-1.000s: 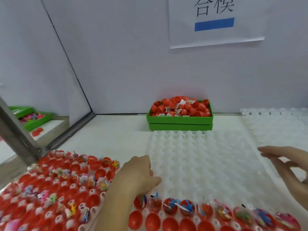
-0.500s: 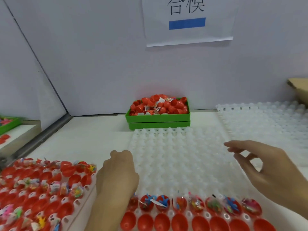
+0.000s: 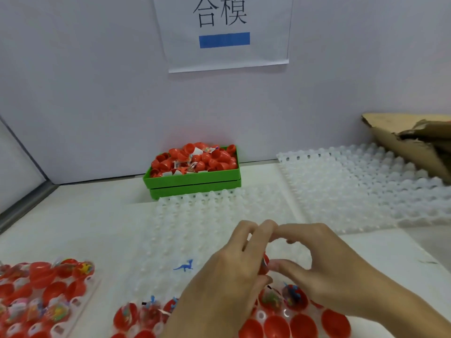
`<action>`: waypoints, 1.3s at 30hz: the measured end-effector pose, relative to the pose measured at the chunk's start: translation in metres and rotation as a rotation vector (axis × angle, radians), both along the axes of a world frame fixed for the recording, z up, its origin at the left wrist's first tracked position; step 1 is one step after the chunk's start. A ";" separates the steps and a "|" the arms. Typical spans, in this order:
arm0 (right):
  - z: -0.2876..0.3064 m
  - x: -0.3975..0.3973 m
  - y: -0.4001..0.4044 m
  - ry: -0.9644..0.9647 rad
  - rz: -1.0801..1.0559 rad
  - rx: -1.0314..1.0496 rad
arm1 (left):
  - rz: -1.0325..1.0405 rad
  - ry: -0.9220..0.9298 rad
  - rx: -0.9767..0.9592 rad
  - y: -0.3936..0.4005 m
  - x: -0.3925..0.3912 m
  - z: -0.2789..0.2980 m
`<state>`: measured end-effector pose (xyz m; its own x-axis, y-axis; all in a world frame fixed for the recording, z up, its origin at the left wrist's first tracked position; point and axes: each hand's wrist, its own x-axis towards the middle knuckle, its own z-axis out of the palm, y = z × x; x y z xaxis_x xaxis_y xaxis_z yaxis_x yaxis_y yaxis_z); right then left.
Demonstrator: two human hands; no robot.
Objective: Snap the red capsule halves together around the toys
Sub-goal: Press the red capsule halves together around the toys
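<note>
Red capsule point(image 3: 265, 264) pinched between both hands above the white dimpled tray point(image 3: 207, 230), largely hidden, left hand point(image 3: 227, 276) fingers curled round it, right hand point(image 3: 329, 272) thumb and forefinger closed on it, blue toy dinosaur point(image 3: 183, 266) lying loose on tray, green bin point(image 3: 192, 178) of red halves at rear wall

Both hands point(image 3: 266, 267) around a red capsule point(image 3: 265, 262)

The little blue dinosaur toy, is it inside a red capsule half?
No, the little blue dinosaur toy lies loose on the white bumpy plastic tray.
</note>
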<state>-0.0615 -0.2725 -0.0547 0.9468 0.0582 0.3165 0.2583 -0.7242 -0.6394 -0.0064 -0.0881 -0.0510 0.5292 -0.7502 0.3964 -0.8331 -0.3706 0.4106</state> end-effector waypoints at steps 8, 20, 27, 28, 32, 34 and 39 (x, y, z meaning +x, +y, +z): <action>0.003 0.003 0.006 0.153 0.091 0.230 | 0.001 -0.007 -0.047 0.001 0.001 -0.006; 0.010 0.007 -0.003 0.137 -0.053 0.496 | 0.405 0.227 0.308 0.074 0.060 0.005; 0.010 0.007 0.000 0.154 -0.066 0.495 | 0.378 0.277 0.347 0.079 0.062 0.005; 0.011 0.007 0.000 0.153 -0.069 0.500 | 0.369 0.284 0.350 0.080 0.062 0.005; 0.011 0.006 0.000 0.161 -0.069 0.492 | 0.342 0.262 0.402 0.078 0.062 0.004; 0.011 0.006 0.000 0.171 -0.061 0.482 | 0.347 0.262 0.406 0.078 0.063 0.003; 0.012 0.006 -0.001 0.157 -0.068 0.481 | 0.419 0.280 0.347 0.079 0.066 0.008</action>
